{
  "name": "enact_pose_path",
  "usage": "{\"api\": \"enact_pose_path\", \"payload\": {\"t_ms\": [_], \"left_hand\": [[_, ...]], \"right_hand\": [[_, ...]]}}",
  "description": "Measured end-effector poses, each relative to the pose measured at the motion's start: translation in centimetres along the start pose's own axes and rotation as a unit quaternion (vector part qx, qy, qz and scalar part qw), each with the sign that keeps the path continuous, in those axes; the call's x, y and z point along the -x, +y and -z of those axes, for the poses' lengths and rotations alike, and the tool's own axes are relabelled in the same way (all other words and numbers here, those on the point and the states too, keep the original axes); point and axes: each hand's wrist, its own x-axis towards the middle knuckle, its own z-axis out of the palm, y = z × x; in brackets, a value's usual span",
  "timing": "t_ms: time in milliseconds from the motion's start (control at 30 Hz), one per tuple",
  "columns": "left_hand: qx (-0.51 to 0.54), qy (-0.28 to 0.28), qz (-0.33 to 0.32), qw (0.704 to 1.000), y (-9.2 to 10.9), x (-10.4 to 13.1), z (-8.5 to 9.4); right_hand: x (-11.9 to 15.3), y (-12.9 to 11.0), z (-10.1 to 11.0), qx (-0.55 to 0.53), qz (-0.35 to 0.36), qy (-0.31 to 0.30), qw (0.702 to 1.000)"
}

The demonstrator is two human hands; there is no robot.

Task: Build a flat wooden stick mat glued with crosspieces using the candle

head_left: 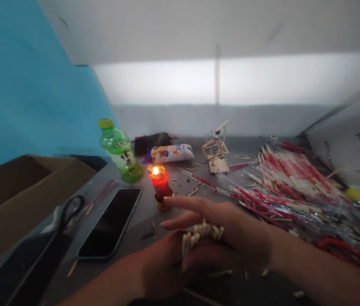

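Observation:
A bundle of short wooden sticks (201,233) is held low in front of me, ends pointing up. My right hand (233,227) curls round its right side, with the index finger stretched left in front of the candle base. From the left, my left hand (167,263) presses against the same bundle, its fingers partly hidden. Just beyond the hands stands a lit red candle (160,182) in a gold-coloured base; whether the fingertip touches it I cannot tell. Farther back, a small stick frame (215,151) stands above a flat row of sticks (218,165).
A phone (111,223) and a green-capped drink bottle (120,151) are on the left, with a cardboard box (33,182) beyond the table edge. A snack packet (171,153) lies behind the candle. Plastic-wrapped sticks (294,170) cover the right, near red handles (342,246).

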Motion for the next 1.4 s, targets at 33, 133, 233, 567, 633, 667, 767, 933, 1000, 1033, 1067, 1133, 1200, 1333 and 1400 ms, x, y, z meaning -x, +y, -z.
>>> {"api": "enact_pose_path", "payload": {"t_ms": [33,133,233,567,633,667,767,933,1000,1033,1067,1133,1200,1333,1400], "left_hand": [[0.003,-0.006,0.000,1.000,-0.1,0.0,0.0],[0.018,-0.018,0.009,1.000,-0.1,0.2,-0.1],[0.034,-0.019,0.020,0.999,0.0,0.1,-0.1],[0.074,0.031,-0.024,0.996,0.8,-0.5,-0.3],[0.066,0.011,-0.026,0.997,0.6,-0.4,-0.2],[0.062,-0.001,-0.023,0.998,0.5,-0.4,-0.1],[0.041,-0.018,-0.014,0.999,0.3,-0.3,0.1],[0.037,0.002,-0.026,0.999,0.4,-0.5,0.1],[0.048,0.001,-0.040,0.998,0.6,-0.5,0.1],[0.052,0.001,-0.043,0.998,0.7,-0.6,0.1],[0.052,0.001,-0.043,0.998,0.8,-0.6,0.1],[0.048,0.004,-0.040,0.998,0.9,-0.6,0.0],[0.045,0.010,-0.039,0.998,1.0,-0.5,-0.1],[0.054,0.039,-0.042,0.997,0.9,-0.5,-0.2],[0.065,0.040,-0.033,0.997,0.9,-0.5,-0.2]], "right_hand": [[0.1,0.1,0.0,0.001,-0.002,0.010,1.000],[0.1,-0.4,0.3,0.039,0.041,0.051,0.997],[0.0,-1.5,1.0,0.126,0.102,0.075,0.984],[-0.5,-1.3,0.8,0.142,0.129,0.065,0.979],[-0.5,-1.3,1.0,0.153,0.134,0.048,0.978],[-0.5,-1.3,1.1,0.164,0.129,0.033,0.977],[-0.4,-1.6,1.4,0.186,0.129,0.005,0.974],[-0.5,-1.7,1.4,0.195,0.167,0.036,0.966],[-0.6,-1.6,1.3,0.192,0.162,0.046,0.967],[-0.6,-1.6,1.3,0.191,0.155,0.041,0.969],[-0.6,-1.6,1.3,0.188,0.150,0.036,0.970],[-0.6,-1.6,1.2,0.178,0.147,0.022,0.973],[-0.5,-1.6,1.2,0.167,0.142,0.015,0.976],[-0.5,-1.6,1.1,0.178,0.116,0.030,0.977],[-0.4,-1.3,1.3,0.194,0.112,0.036,0.974]]}}
